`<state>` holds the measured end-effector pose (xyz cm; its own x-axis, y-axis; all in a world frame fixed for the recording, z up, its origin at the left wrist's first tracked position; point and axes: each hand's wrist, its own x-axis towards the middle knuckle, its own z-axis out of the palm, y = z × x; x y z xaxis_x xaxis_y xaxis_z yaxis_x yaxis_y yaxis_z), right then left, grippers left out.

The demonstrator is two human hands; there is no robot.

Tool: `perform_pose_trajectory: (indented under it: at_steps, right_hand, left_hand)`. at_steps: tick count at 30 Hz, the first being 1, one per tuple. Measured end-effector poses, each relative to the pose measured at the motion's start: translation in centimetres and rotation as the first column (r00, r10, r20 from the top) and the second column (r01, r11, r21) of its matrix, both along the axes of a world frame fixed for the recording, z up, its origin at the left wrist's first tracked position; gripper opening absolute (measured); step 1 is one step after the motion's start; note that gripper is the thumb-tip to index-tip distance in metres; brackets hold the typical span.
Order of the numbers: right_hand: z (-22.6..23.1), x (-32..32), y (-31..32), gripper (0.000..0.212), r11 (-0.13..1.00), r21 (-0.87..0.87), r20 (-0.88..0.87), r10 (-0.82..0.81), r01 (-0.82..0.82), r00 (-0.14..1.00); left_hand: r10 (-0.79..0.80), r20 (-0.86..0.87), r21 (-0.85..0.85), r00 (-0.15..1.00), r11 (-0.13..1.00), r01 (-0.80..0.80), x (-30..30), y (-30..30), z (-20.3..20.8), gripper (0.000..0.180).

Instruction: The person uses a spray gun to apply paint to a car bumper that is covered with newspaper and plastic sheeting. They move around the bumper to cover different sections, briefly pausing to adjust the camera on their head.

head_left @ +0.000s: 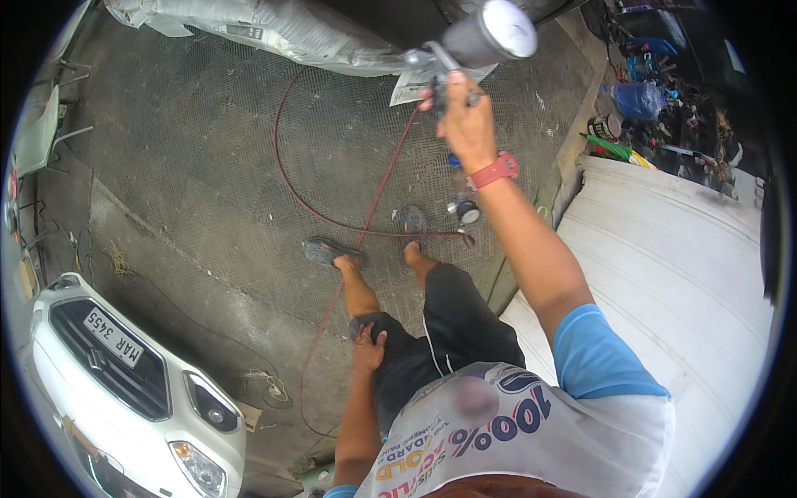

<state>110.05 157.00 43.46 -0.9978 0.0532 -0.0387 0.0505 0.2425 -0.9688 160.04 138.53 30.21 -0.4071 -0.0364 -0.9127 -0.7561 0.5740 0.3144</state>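
My right hand [466,120] is raised and wrapped around the handle of a paint spray gun [433,68]. A grey cup [490,37] with a pale round top is mounted on the gun, partly blurred. The gun is close to a long panel masked in crumpled paper and plastic [282,33]. A red hose [383,178] runs along the floor below the gun; a small gauge [467,212] hangs beneath my wrist. My left hand [368,347] lies on my left knee, thumb apart from the fingers, holding nothing.
Red hose loops surround my sandalled feet. A white car [141,398] stands at lower left, a white ribbed panel [664,274] at right. Cans, a blue plastic container [638,100] and clutter fill the upper right. Chairs [41,133] line the left edge.
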Motion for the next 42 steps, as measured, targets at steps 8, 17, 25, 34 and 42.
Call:
perform_pose_trajectory:
  at_steps: [8,17,25,34,42]
  right_hand:
    - [1.4,-0.4,1.3,0.055,0.926,0.230,-0.139,-0.272,0.298,0.952]
    - [1.0,1.6,-10.4,0.056,0.999,0.048,-0.125,0.023,-0.017,0.992]
    - [3.6,1.0,-10.4,0.050,0.979,0.118,-0.217,-0.135,0.164,0.967]
    - [6.8,1.1,-17.6,0.055,0.994,0.026,-0.219,-0.099,0.107,0.971]
    - [10.2,-0.3,-23.4,0.061,0.996,0.029,-0.212,0.089,-0.085,0.973]
  left_hand:
    - [0.156,0.036,0.089,0.987,0.983,-0.159,-0.2,-7.9,0.9,0.065]
    - [0.172,0.124,0.071,0.977,0.981,-0.181,2.4,-12.3,0.9,0.066]
    - [0.266,0.107,0.100,0.958,0.956,-0.277,0.5,-14.2,1.6,0.062]
    - [0.223,0.044,0.068,0.974,0.972,-0.226,1.4,-18.4,2.6,0.060]
    - [0.422,-0.043,-0.018,0.906,0.906,-0.423,4.8,-23.8,4.7,0.057]
